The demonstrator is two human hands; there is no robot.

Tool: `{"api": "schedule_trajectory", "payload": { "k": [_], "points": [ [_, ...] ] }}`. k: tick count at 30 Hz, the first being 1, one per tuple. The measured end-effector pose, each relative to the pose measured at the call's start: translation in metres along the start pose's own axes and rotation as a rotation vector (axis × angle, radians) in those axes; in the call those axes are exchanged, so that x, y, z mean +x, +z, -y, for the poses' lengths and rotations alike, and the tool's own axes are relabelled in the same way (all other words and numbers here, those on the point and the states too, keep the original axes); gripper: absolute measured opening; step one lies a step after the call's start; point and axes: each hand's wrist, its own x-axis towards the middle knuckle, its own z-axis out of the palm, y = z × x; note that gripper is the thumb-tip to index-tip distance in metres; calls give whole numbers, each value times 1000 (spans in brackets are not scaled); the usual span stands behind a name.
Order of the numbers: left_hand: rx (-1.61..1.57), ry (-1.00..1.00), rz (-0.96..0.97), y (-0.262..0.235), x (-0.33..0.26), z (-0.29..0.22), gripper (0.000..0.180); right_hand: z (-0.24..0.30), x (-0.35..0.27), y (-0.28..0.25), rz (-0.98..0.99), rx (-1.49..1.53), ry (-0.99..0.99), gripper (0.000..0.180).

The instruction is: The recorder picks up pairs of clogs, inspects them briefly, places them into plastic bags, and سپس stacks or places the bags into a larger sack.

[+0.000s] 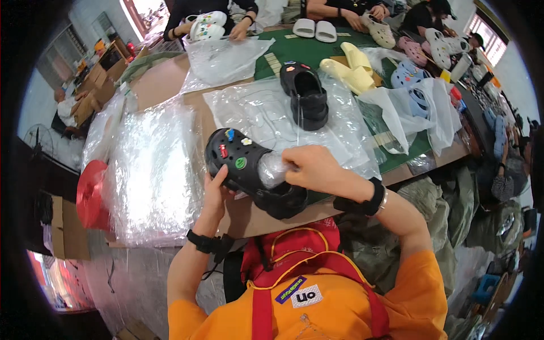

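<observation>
My left hand (pixel 214 195) grips the toe end of a black clog (pixel 243 180), with the thumb along its side. Small colourful charms sit on the upper of that clog. A crumpled wad of clear plastic (pixel 272 170) lies in the clog's foot opening. My right hand (pixel 314 169) is closed on the wad's right side, its fingertips partly hidden. Just beyond, another black clog (pixel 309 107) with charms rests on flat clear plastic bags (pixel 243 116).
At left are a thick stack of clear bags (pixel 153 170) and a red ribbon roll (pixel 92 195). Pale yellow slides (pixel 360 76), white slides (pixel 326 32) and blue clogs (pixel 408 75) lie farther off. Co-workers' hands (pixel 241 28) handle clogs across the green table (pixel 272 48).
</observation>
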Motion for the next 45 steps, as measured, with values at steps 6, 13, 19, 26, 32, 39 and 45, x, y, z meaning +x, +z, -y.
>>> {"api": "schedule_trajectory", "payload": {
  "k": [6, 13, 19, 26, 32, 39, 45],
  "points": [
    [-30, -55, 168, -13, 24, 3, 47, -58, -55, -81, -428, 424, 343, 23],
    [170, 45, -44, -20, 23, 2, 61, -138, -109, -102, -823, 727, 710, 43],
    [1155, 771, 48, 25, -13, -32, 38, -191, -134, -31, -380, -189, 668, 36],
    [1328, 1001, 490, 62, -59, -10, 43, -198, -115, -22, -539, -578, 451, 23],
    [1516, 941, 386, 69, -62, 2, 67, -193, -107, -38, -458, 242, 652, 41],
    [1532, 1144, 699, 63, -39, -27, 64, -193, -98, -45, -262, -401, 489, 29],
    [1656, 1322, 778, 61, -22, -61, 60, -149, -40, -102, -235, -382, 424, 41]
  ]
}}
